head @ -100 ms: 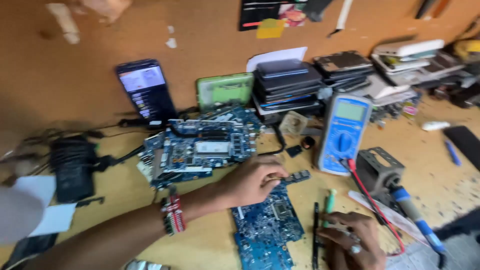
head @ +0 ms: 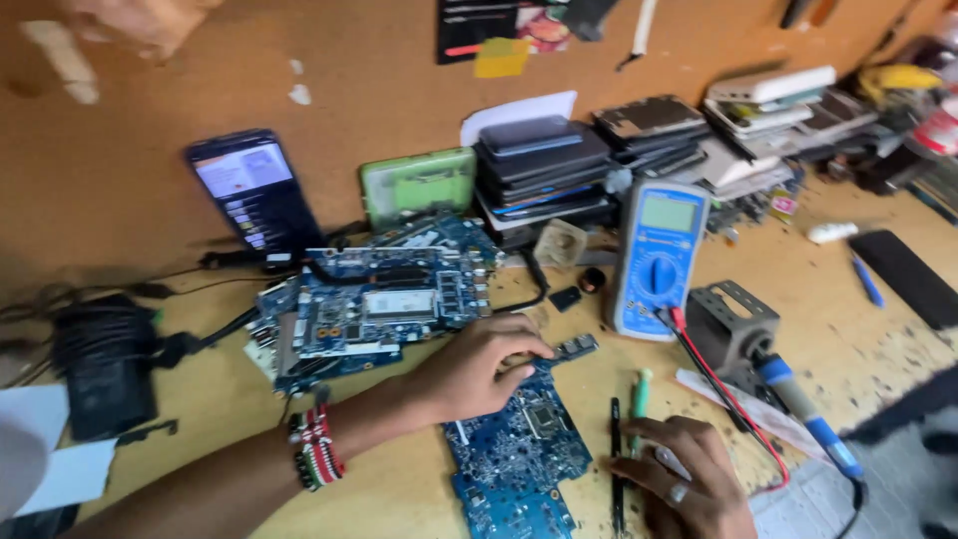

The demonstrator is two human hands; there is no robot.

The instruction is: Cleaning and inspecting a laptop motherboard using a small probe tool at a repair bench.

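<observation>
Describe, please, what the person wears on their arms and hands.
The left hand is bare, with a stack of red, white and dark beaded bracelets at the wrist. The right hand has a silver ring on one finger. No sleeves show.

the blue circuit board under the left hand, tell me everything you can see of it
The blue circuit board is a long, irregular printed board lying flat on the wooden workbench, running toward the near edge. Its face is crowded with small chips, solder points and one square chip near the middle. The left hand presses on its far end, fingers curled down. A black pen-like tool lies just right of it.
</observation>
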